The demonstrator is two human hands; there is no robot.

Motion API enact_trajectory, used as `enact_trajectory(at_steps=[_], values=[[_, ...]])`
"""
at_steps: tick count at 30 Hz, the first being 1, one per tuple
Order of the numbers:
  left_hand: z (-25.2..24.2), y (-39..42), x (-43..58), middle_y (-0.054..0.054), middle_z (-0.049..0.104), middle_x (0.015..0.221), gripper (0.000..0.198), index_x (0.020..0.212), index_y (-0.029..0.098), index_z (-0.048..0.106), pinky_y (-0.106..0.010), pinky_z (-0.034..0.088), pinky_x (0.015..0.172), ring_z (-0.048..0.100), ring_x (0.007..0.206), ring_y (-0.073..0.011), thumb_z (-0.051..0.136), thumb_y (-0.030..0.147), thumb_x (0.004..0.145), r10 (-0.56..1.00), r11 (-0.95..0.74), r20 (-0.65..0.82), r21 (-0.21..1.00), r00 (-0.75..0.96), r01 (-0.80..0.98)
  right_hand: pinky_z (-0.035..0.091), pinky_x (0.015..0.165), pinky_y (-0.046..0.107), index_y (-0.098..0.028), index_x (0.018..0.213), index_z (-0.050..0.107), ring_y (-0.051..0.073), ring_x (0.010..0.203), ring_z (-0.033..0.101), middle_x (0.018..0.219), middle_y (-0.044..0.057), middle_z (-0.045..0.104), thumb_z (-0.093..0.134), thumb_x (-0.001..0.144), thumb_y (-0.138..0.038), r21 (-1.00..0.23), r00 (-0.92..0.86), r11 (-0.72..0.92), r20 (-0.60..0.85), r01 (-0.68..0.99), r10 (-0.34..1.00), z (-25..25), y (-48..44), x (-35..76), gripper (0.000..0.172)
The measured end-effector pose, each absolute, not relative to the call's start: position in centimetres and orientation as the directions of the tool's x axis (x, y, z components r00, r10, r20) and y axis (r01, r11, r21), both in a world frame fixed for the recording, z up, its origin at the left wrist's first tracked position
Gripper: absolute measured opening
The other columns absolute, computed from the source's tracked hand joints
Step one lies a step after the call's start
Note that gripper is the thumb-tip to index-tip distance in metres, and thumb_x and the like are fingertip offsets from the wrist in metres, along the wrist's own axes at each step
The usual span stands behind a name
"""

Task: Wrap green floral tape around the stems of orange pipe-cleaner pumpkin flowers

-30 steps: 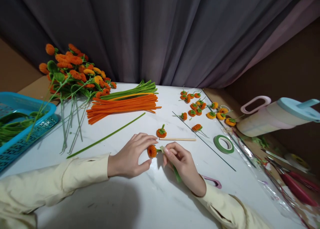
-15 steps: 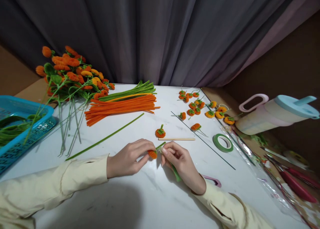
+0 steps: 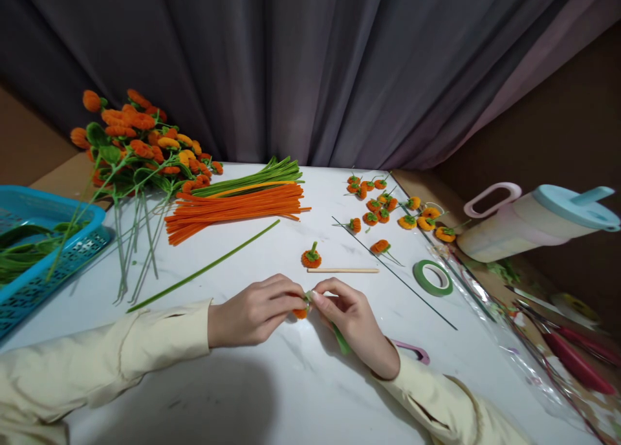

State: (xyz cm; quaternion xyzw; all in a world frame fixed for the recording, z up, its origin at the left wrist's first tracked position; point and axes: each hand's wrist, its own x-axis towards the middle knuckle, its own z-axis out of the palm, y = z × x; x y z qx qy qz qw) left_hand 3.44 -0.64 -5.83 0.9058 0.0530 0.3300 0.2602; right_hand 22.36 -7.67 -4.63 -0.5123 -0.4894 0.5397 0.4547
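Between my fingertips hangs a small orange chenille flower [image 3: 300, 314], largely hidden by my left hand [image 3: 257, 309]. That hand is closed, its thumb and fingers pinching the flower at its green top. My right hand [image 3: 353, 315] meets it there, closed in a pinch on a strip of green floral tape [image 3: 341, 340], whose loose end hangs below the palm. Just beyond my hands, another orange flower [image 3: 311, 258] with a green stem stub lies on the white table [image 3: 291, 393]. A thin wooden stick [image 3: 343, 270] rests beside it.
Orange and green pipe cleaners [image 3: 237, 211] lie at the back, near a bunch of finished flowers [image 3: 130, 128]. A blue basket [image 3: 92, 228] stands left. To the right are several flower heads [image 3: 373, 206], a tape roll [image 3: 433, 278], a dark wire [image 3: 398, 275], a tumbler [image 3: 524, 228] and red-handled pliers [image 3: 575, 361].
My left fingers have shifted right and up from the flower head to its green top, close against my right fingertips. The flower is now more covered and has turned slightly. Everything else is unchanged.
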Motion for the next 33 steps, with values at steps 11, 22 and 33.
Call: enact_trajectory(at_steps=[11, 22, 33], values=[[-4.8, -0.3, 3.6, -0.01, 0.051, 0.114, 0.036, 0.117, 0.019, 0.048, -0.039, 0.045, 0.087, 0.053, 0.102, -0.0214, 0.06, 0.029, 0.085, 0.488, 0.149, -0.011, 0.986, 0.873, -0.071, 0.024, 0.043, 0.022, -0.016, 0.075, 0.056, 0.007, 0.047, 0.032, 0.06, -0.004, 0.044, 0.062, 0.083, -0.044, -1.0, -0.042, -0.028, -0.027, -0.009, 0.999, -5.0, -7.8, 22.5, 0.029], [-5.5, -0.9, 3.9, -0.001, 0.057, 0.082, 0.025, 0.095, 0.016, 0.054, -0.025, 0.056, 0.052, 0.056, 0.057, -0.0084, 0.069, 0.026, 0.078, 0.607, 0.125, -0.039, 0.991, 0.794, -0.047, 0.028, 0.042, 0.022, -0.017, 0.075, 0.057, 0.007, 0.048, 0.035, 0.066, -0.001, 0.05, 0.062, 0.083, -0.045, -0.999, -0.025, -0.035, -0.035, 0.012, 0.999, -4.8, -7.9, 22.4, 0.029], [-5.7, -0.5, 3.4, -0.016, 0.063, 0.109, 0.04, 0.116, 0.015, 0.053, -0.037, 0.054, 0.078, 0.06, 0.096, -0.0205, 0.039, -0.006, 0.085, 0.281, -0.825, 0.61, 0.548, 0.741, -0.138, 0.032, 0.044, 0.023, -0.018, 0.074, 0.06, 0.009, 0.048, 0.043, 0.059, -0.001, 0.056, 0.064, 0.083, -0.042, -0.998, -0.007, -0.048, -0.047, -0.034, 0.999, -4.4, -7.9, 22.3, 0.026]])
